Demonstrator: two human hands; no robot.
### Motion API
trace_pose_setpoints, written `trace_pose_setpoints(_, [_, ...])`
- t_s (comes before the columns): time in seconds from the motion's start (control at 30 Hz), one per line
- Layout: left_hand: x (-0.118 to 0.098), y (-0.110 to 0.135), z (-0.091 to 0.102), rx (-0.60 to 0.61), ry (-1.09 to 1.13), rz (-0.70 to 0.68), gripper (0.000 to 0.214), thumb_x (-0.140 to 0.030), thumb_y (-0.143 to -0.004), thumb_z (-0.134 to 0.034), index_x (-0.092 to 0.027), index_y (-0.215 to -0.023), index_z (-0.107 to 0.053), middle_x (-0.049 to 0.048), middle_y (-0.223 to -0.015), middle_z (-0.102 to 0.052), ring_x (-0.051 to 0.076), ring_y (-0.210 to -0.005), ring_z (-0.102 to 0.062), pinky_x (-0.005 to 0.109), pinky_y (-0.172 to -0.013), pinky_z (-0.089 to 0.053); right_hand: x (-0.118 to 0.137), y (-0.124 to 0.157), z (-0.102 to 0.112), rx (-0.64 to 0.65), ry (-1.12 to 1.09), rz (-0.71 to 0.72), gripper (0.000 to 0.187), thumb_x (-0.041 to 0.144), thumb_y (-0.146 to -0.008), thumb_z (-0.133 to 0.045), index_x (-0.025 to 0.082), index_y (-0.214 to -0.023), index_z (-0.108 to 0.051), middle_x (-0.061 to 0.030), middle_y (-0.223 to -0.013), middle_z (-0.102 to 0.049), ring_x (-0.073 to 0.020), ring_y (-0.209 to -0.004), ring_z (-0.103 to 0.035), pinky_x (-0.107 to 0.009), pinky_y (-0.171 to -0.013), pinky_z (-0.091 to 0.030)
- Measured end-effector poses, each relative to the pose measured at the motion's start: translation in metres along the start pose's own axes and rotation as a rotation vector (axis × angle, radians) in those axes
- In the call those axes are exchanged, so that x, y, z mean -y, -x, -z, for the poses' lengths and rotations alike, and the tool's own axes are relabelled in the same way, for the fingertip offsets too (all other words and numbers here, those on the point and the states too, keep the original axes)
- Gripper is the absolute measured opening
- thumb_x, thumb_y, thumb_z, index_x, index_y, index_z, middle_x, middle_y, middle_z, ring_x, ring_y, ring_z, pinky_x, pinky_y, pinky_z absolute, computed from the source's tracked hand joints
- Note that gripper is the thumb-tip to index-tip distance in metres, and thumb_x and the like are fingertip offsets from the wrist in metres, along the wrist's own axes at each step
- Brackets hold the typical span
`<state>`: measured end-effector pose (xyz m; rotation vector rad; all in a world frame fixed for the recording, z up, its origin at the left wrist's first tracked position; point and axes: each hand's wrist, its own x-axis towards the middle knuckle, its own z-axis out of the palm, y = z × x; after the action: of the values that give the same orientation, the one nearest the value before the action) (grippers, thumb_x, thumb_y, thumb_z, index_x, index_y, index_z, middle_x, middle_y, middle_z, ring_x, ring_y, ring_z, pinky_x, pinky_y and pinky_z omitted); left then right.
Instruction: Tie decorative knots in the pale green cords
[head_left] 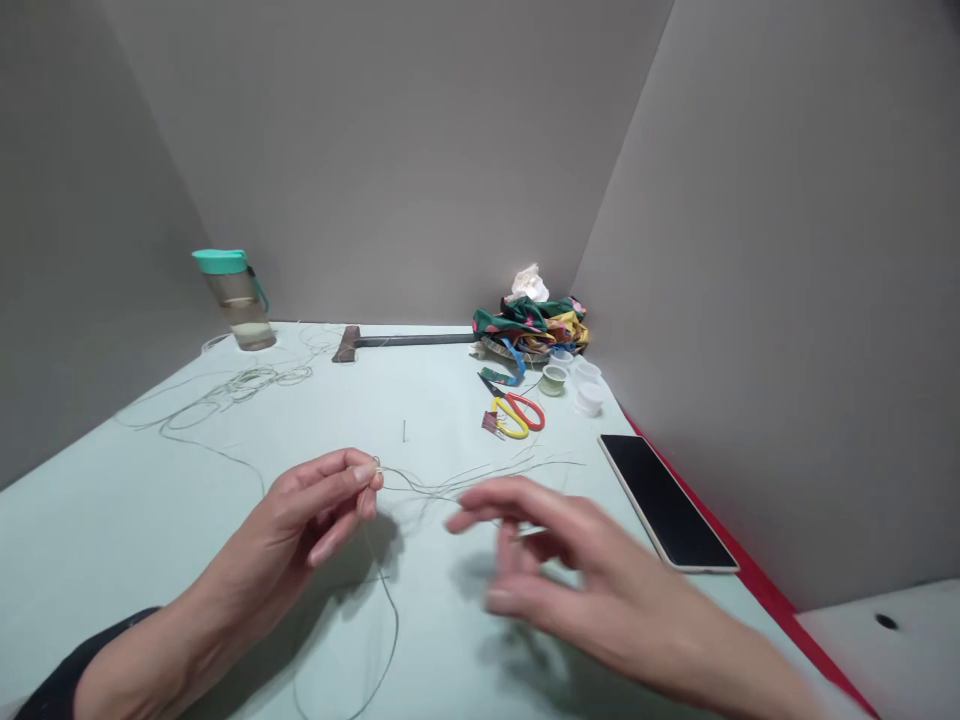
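Observation:
My left hand [300,520] pinches a thin pale cord [427,490] between thumb and fingertips, with a small loop showing at the fingertips. The cord runs right across the pale green tabletop [127,530] in several loose strands, and another length hangs down toward the table's near side. My right hand [570,570] hovers a little right of the left hand, fingers apart and blurred by motion. It is close to the loose strands, and I see nothing clearly held in it.
A coil of thread [240,385] lies back left near a green-lidded water bottle [238,305]. A dark-handled hatchet [346,344] lies at the back. Red-and-yellow-handled scissors [514,415], small cups [589,398], a cloth pile [529,325] and a smartphone [667,503] sit to the right.

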<state>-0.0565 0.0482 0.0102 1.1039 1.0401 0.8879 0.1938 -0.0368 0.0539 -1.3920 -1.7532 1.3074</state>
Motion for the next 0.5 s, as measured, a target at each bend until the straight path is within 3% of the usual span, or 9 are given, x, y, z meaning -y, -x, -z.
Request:
trace_pose_setpoints(0.07, [-0.006,0.006,-0.008,0.007,-0.015,-0.015,0.041,-0.058,-0.071,-0.091,-0.019,-0.073,-0.077,-0.0029,-0.056,-0.065,0.002,-0.038,-0.025,0.020,-0.049,-0.036,-0.006,-0.031,-0.029,0.108,-0.272,-0.002,0.074,0.033,-0.080,-0.090,0.024,-0.145,-0.057,-0.0079,-0.135,-0.069,-0.0118,-0.083,-0.063,-0.024,-0.076,-0.053])
trace_pose_setpoints(0.1, [-0.009,0.008,-0.011,0.010,-0.021,-0.024,0.041,-0.059,-0.070,-0.091,-0.021,-0.075,-0.077,-0.0045,-0.052,-0.063,0.002,-0.037,-0.025,0.021,-0.051,-0.040,-0.009,-0.044,-0.040,0.185,-0.360,0.020,0.078,0.036,-0.075,-0.095,0.021,-0.142,-0.059,-0.0064,-0.120,-0.072,-0.0121,-0.082,-0.062,-0.023,-0.073,-0.052])
trace_pose_setpoints(0.17, [-0.014,0.011,-0.015,0.002,-0.032,-0.047,0.040,-0.060,-0.071,-0.090,-0.022,-0.076,-0.077,-0.0067,-0.045,-0.057,0.003,-0.036,-0.023,0.022,-0.053,-0.044,-0.010,-0.058,-0.047,0.365,-0.393,0.042,0.066,0.044,-0.082,-0.089,0.019,-0.137,-0.063,0.0026,-0.083,-0.070,-0.0109,-0.066,-0.056,-0.021,-0.062,-0.045])
trace_pose_setpoints(0.23, [-0.016,0.009,-0.014,-0.030,-0.040,-0.073,0.042,-0.061,-0.070,-0.091,-0.022,-0.074,-0.076,-0.0048,-0.053,-0.063,0.002,-0.037,-0.023,0.021,-0.048,-0.040,-0.008,-0.053,-0.033,0.299,-0.254,0.119,0.036,0.045,-0.095,-0.077,0.017,-0.117,-0.073,0.0074,-0.065,-0.057,-0.0094,-0.058,-0.049,-0.021,-0.058,-0.041])
trace_pose_setpoints(0.27, [-0.016,0.007,-0.012,-0.054,-0.041,-0.083,0.043,-0.061,-0.070,-0.091,-0.021,-0.074,-0.076,-0.0030,-0.062,-0.069,0.001,-0.037,-0.025,0.020,-0.047,-0.037,-0.006,-0.045,-0.020,0.230,-0.130,0.179,0.026,0.042,-0.101,-0.070,0.017,-0.103,-0.077,0.0061,-0.066,-0.058,-0.0090,-0.060,-0.051,-0.021,-0.060,-0.041])
trace_pose_setpoints(0.33, [-0.015,0.001,-0.007,-0.097,-0.035,-0.093,0.045,-0.062,-0.070,-0.091,-0.020,-0.074,-0.075,-0.0020,-0.073,-0.072,0.001,-0.040,-0.027,0.017,-0.045,-0.033,-0.001,-0.022,0.013,0.099,0.101,0.238,0.028,0.032,-0.107,-0.058,0.019,-0.096,-0.080,0.0014,-0.079,-0.072,-0.0104,-0.068,-0.057,-0.023,-0.070,-0.046])
trace_pose_setpoints(0.4, [-0.012,-0.004,-0.002,-0.122,-0.023,-0.088,0.046,-0.062,-0.070,-0.092,-0.020,-0.072,-0.074,-0.0032,-0.069,-0.067,0.002,-0.043,-0.027,0.014,-0.045,-0.033,0.002,0.002,0.043,-0.027,0.265,0.245,0.033,0.035,-0.108,-0.054,0.022,-0.098,-0.082,-0.0026,-0.092,-0.081,-0.0140,-0.069,-0.063,-0.027,-0.073,-0.051])
trace_pose_setpoints(0.47, [-0.009,-0.007,0.000,-0.126,-0.016,-0.079,0.046,-0.063,-0.070,-0.092,-0.020,-0.069,-0.073,-0.0047,-0.059,-0.058,0.004,-0.046,-0.026,0.012,-0.046,-0.034,0.000,0.022,0.062,-0.039,0.388,0.208,0.034,0.037,-0.108,-0.055,0.025,-0.096,-0.084,-0.0033,-0.092,-0.083,-0.0187,-0.079,-0.073,-0.030,-0.079,-0.055])
trace_pose_setpoints(0.5, [-0.009,-0.007,0.001,-0.123,-0.014,-0.073,0.047,-0.064,-0.070,-0.091,-0.021,-0.069,-0.073,-0.0056,-0.053,-0.053,0.005,-0.047,-0.027,0.011,-0.048,-0.035,-0.004,0.030,0.067,0.021,0.419,0.196,0.033,0.035,-0.107,-0.055,0.026,-0.097,-0.085,-0.0035,-0.092,-0.084,-0.0195,-0.081,-0.076,-0.030,-0.081,-0.057])
